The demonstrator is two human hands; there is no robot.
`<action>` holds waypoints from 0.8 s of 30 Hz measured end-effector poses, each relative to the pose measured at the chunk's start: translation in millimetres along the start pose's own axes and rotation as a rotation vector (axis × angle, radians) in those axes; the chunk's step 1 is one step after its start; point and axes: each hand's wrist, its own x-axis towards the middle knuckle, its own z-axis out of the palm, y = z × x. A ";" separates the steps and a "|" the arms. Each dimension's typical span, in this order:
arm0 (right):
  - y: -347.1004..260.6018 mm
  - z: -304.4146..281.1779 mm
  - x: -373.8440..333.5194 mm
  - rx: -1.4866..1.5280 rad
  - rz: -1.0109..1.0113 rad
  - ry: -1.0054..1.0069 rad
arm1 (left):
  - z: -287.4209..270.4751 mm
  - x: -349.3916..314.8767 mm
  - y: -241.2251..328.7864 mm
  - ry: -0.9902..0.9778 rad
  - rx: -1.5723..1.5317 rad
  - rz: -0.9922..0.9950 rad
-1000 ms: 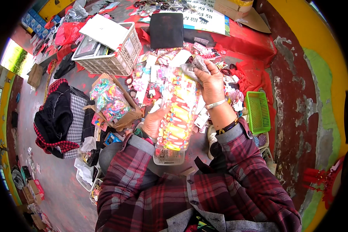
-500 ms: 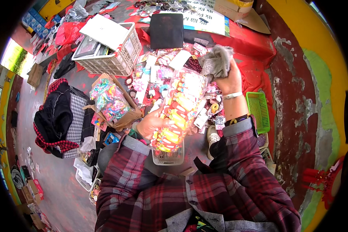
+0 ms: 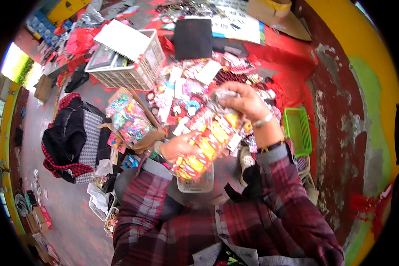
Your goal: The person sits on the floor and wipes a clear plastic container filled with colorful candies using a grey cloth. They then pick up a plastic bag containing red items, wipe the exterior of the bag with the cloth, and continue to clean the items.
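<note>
Lowered from where it was raised half a second ago, the right hand [image 3: 246, 102] now sits at the top end of the long clear plastic bundle of red, yellow and orange packets [image 3: 206, 139], its fingers clenched around a crinkled silvery bit there. Before that lift it was also on the bundle's top, so it has gone up and come back, which suggests the bundle is being sorted or topped up rather than set down. The left hand [image 3: 177, 148] grasps the bundle's lower part from the side, palm under it. Tilted up and away from the person's chest, the bundle is held above a small pale plastic basket [image 3: 195, 184], in front of a red cloth [image 3: 288, 57] strewn with small trinkets. Its wrapping is glossy and tightly packed.
</note>
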 end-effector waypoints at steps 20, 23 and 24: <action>13.7 25.5 9.5 -0.024 -0.298 0.344 | -28.8 19.5 10.0 0.146 -0.377 0.458; 47.8 52.3 19.1 -0.655 -0.651 0.073 | -33.4 23.1 12.3 0.347 -0.312 0.604; 49.3 59.2 17.0 -0.765 -0.651 0.017 | -34.1 23.6 13.4 0.460 -0.276 0.648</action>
